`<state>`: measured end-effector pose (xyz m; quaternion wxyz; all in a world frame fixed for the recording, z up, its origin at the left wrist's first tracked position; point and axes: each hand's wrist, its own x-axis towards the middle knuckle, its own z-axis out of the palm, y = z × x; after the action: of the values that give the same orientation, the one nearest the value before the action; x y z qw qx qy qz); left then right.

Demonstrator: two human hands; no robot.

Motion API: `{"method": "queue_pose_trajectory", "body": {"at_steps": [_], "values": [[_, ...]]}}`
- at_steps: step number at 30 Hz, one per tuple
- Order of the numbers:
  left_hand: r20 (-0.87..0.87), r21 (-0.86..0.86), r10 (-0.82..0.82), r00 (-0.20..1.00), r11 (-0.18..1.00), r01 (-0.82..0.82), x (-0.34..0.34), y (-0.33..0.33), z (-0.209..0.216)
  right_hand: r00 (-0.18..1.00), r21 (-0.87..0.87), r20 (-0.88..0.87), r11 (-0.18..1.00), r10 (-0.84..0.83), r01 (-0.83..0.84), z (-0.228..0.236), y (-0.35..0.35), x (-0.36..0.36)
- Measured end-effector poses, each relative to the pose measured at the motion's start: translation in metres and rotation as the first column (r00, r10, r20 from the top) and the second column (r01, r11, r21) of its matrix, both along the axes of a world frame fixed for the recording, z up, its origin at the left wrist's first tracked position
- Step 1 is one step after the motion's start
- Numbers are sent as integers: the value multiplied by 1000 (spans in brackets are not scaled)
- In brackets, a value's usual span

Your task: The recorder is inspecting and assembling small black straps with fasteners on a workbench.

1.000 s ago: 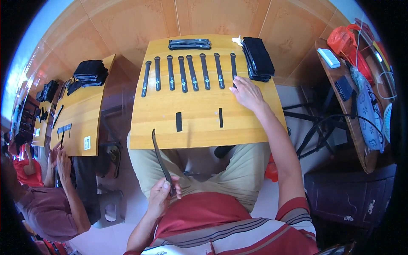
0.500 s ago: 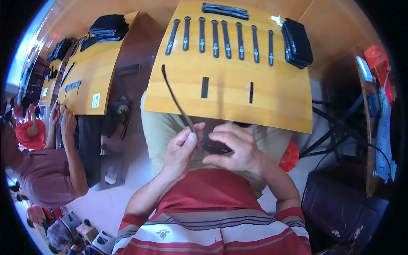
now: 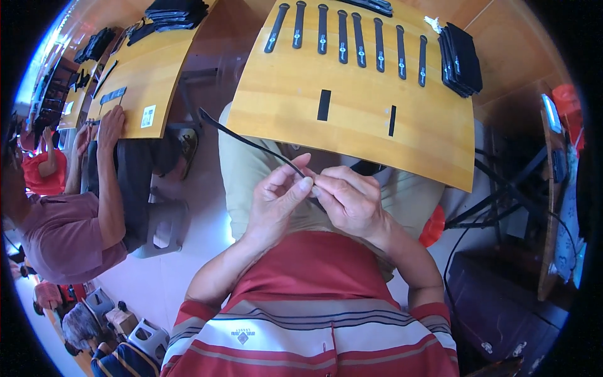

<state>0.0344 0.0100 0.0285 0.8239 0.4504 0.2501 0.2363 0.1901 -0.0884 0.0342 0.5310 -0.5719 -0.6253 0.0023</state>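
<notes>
My left hand (image 3: 276, 200) and my right hand (image 3: 349, 200) meet over my lap, below the front edge of a wooden table (image 3: 370, 122). Both pinch the near end of a thin black strap (image 3: 242, 138) that sticks out up and to the left. A row of several black straps (image 3: 348, 39) lies across the far part of the table. Two short black pieces (image 3: 324, 105) lie nearer me on the wood. A stack of black pouches (image 3: 461, 58) sits at the table's far right corner.
To the left a second wooden table (image 3: 141, 81) carries black pouches (image 3: 176, 11), and a person in a pink shirt (image 3: 59, 229) rests hands on it. A dark shelf with cables (image 3: 496, 195) stands on the right.
My right hand came back from the table's far right to my lap and joined the left hand on the strap's end. My view has tilted down toward my lap.
</notes>
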Motion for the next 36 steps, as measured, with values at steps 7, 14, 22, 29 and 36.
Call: {"method": "queue_pose_trajectory", "body": {"at_steps": [7, 14, 22, 29, 36], "values": [[60, -59, 105, 993, 993, -101, -1, 5, -1, 997, -39, -52, 998, 50, -52, -1, 8, -1], [128, -186, 41, 991, 982, -17, -9, 9, -10, 982, -67, -155, 991, 108, -119, -10, 6, 2], [109, -205, 14, 994, 979, 8, -12, 9, -14, 985, -89, -138, 989, 105, -118, -11, 5, 3], [124, -266, -8, 992, 963, 41, -15, 11, -20, 977, -120, -173, 981, 128, -150, -15, 4, 3], [126, -291, -30, 992, 955, 66, -16, 12, -24, 975, -107, -170, 980, 146, -165, -19, 4, 5]]}}
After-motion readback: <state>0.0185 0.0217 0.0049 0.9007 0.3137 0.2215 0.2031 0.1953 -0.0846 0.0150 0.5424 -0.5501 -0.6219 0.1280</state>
